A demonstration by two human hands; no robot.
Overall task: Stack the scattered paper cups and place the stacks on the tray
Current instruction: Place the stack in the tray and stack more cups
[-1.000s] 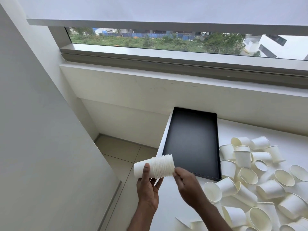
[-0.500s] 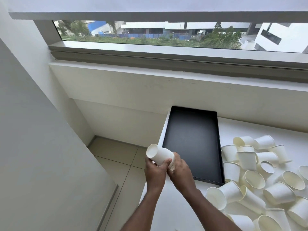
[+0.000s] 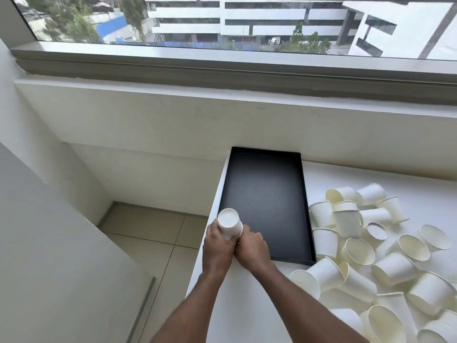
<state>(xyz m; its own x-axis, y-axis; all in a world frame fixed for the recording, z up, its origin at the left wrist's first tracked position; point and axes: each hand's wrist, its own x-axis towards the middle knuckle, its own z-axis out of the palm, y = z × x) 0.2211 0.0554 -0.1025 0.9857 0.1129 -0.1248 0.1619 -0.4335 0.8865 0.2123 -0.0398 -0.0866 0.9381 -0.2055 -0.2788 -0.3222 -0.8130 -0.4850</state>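
Left hand [image 3: 217, 248] and right hand [image 3: 252, 247] both grasp the cup stack [image 3: 229, 224], base up, over the tray [image 3: 264, 206] near-left corner, probably steadying it for set-down; loose cups [image 3: 371, 256] lie right.

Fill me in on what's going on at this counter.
A person is tidying paper cups. The left hand and right hand grip a stack of nested white paper cups, base up, at the near left corner of the black rectangular tray. Whether it has touched down is hidden. Many loose white paper cups lie scattered on the white counter beside it.
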